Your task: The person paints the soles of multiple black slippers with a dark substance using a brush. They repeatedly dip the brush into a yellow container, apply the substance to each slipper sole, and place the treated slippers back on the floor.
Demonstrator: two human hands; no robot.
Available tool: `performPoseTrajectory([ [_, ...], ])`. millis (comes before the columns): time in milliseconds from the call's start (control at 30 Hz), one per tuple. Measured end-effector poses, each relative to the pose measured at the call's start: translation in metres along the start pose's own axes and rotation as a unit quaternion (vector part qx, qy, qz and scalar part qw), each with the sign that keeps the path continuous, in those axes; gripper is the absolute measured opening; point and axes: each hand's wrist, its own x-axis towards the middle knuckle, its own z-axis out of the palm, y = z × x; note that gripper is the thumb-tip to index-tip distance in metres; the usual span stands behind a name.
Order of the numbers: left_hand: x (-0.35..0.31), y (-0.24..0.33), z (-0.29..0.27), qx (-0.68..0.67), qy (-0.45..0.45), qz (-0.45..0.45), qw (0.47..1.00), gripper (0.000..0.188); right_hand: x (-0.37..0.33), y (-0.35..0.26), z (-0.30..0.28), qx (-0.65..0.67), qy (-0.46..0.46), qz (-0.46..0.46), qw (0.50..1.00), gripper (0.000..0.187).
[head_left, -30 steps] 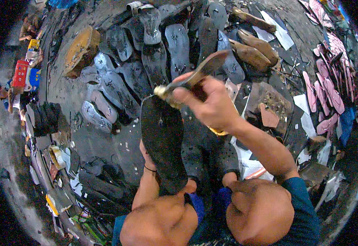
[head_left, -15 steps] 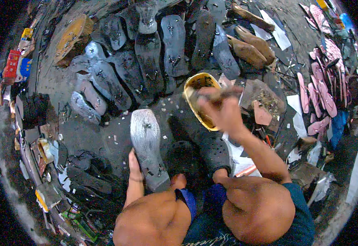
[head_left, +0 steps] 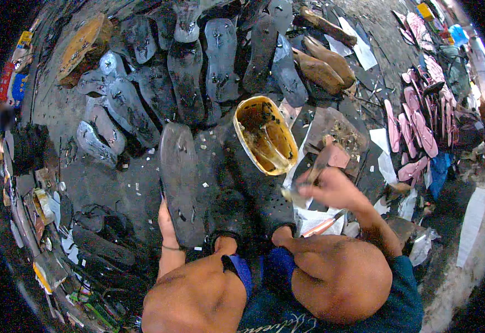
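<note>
In the head view, the left hand (head_left: 166, 217) holds the dark shoe sole (head_left: 178, 177) by its near left edge, the palm side against it; most of its fingers are hidden behind the sole, so how they fold cannot be told. The sole extends forward from this hand, its greyish face up.

The right hand (head_left: 328, 190), motion-blurred, pinches a brush (head_left: 311, 177) between thumb and fingers; the handle points away from the person and the pale bristle end sits just left of the fingertips. Ahead and left of this hand stands an oval yellow tub (head_left: 238, 129), its inside smeared dark. Just beyond the right hand lies a pink scrap (head_left: 338, 156), and beneath and nearer the person is white paper (head_left: 311, 220).

Well beyond the left hand, many grey soles (head_left: 222, 61) lie close together, with a wooden block (head_left: 84, 53) to their left. Beyond the right hand are 3 brown shoe lasts (head_left: 316, 73); well to its right lie pink flip-flops (head_left: 422, 130). Between the 2 hands, nearer the person, are feet in dark clogs (head_left: 276, 206).
</note>
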Motion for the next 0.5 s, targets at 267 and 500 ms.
performPoseTrajectory([
  [267, 0.076, 0.024, 0.108, -0.009, -0.061, 0.070, 0.996, 0.047, 0.095, -0.129, 0.027, 0.298, 0.100, -0.204, 0.927, 0.022],
  [500, 0.070, 0.035, 0.074, -0.136, -0.177, 0.026, 0.974, 0.061, 0.108, -0.143, 0.048, -0.044, 0.198, -0.536, 0.820, 0.034],
])
